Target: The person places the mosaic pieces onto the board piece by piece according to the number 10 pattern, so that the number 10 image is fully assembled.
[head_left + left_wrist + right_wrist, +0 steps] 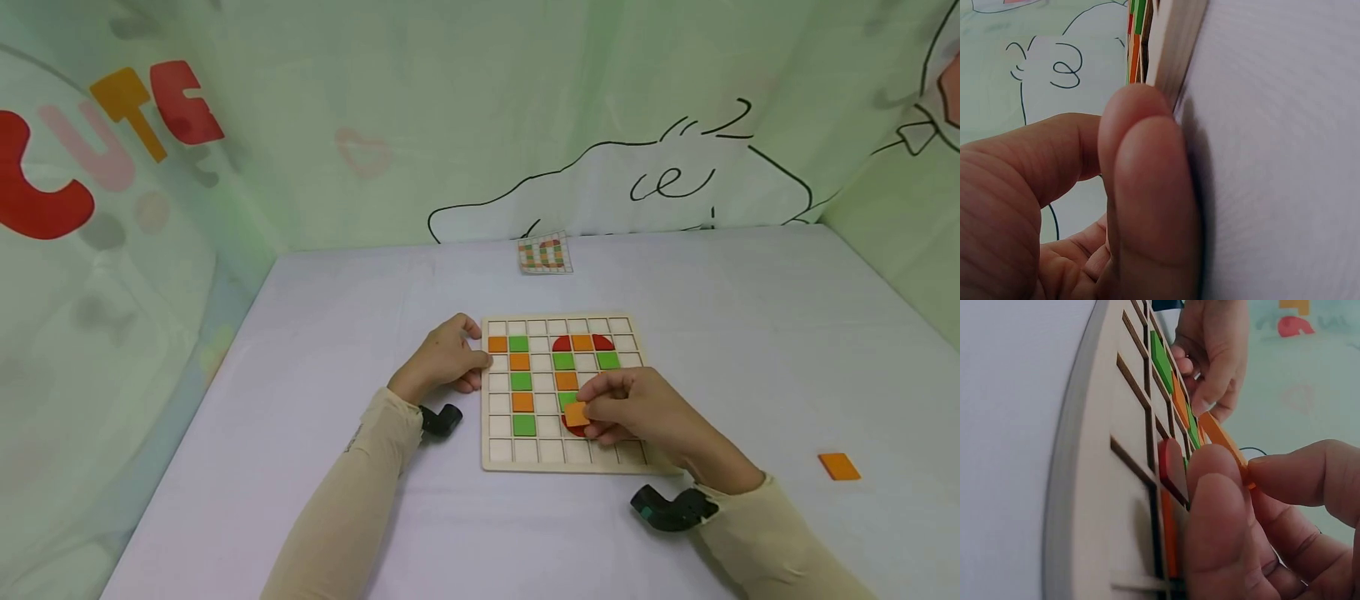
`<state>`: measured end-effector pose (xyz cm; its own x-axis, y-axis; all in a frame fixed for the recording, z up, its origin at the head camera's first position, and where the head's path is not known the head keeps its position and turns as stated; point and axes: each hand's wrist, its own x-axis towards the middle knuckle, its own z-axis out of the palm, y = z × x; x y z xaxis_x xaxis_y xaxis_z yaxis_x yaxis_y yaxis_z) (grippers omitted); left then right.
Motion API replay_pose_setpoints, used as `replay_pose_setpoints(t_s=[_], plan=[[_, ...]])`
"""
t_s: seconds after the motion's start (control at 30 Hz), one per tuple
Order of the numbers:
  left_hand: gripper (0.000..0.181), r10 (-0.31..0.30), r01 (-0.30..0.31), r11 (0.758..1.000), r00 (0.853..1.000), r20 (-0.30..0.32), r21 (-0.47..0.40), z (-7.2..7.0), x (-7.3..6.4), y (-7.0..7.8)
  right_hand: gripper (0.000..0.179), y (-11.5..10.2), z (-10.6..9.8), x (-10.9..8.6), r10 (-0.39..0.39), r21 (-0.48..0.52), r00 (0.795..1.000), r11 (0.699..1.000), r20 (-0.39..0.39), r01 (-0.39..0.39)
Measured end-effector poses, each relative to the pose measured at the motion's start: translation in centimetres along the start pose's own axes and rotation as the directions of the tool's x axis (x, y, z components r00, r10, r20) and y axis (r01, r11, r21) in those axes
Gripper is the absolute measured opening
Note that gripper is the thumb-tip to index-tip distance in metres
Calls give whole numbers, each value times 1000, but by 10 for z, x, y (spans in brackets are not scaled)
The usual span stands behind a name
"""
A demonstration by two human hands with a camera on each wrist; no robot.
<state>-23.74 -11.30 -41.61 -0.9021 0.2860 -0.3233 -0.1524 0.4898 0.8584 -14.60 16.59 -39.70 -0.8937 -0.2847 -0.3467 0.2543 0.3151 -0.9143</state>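
A wooden grid board (550, 456) lies on the table, with orange, green and red pieces in some of its squares. My left hand (447, 354) holds the board's left edge, its thumb over the rim and fingertips (1150, 162) against the side. Over the lower right part of the board, my right hand (637, 408) pinches an orange square tile (576, 414) between thumb and fingers. In the right wrist view that tile (1225, 447) is tilted, raised off the board near a red rounded piece (1172, 469). The right hand hides several squares.
Another orange tile (839, 467) lies on the table to the right of the board. Behind the board, a small pattern card (545, 255) rests near the back edge. A printed cloth (337, 125) hangs behind the table.
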Motion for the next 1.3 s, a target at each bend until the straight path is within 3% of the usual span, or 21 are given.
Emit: replay_pose_setpoints(t_s=[0.7, 1.3], plan=[[40, 8, -8, 1000, 1000, 4, -8, -1, 1, -2, 15, -7, 19, 9, 14, -116, 1000, 993, -22, -16], [40, -5, 5, 1000, 1000, -1, 6, -1, 0, 0, 13, -4, 21, 11, -9, -123, 1000, 992, -20, 6]])
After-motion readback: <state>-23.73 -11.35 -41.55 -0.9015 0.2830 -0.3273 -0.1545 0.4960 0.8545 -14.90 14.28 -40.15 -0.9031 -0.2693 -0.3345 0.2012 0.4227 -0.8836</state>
